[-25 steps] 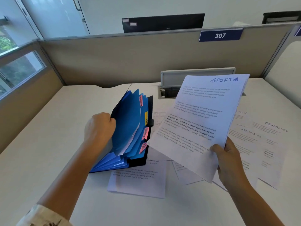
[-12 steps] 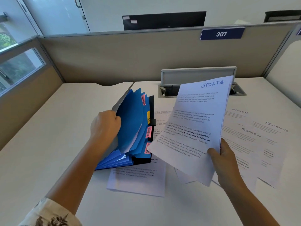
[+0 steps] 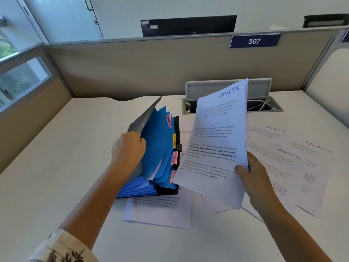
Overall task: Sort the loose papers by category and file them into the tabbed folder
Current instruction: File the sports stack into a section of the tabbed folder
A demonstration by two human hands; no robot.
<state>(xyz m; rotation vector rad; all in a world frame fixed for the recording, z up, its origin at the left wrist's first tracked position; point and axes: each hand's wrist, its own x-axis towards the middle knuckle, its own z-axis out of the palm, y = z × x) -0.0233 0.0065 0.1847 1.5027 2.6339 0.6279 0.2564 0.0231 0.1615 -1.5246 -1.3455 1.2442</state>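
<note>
left hand [image 3: 128, 150] grips folder [image 3: 156, 148] flap, spreading pockets | right hand [image 3: 251, 174] pinches Sports sheets [image 3: 217, 140] at bottom corner | paper's light and floppy, probably better held mid-edge

An office cubicle: fabric-covered partition panels [image 3: 170, 69] wall in a pale desk [image 3: 56, 167], one carrying a blue number plate reading 307 [image 3: 254, 41]. A cable-access box with its lid raised [image 3: 228, 87] sits in the desktop, white cables visible inside. The back of a dark monitor [image 3: 188, 25] rises behind the partition, and a window [image 3: 20, 76] runs along the left side.
</note>
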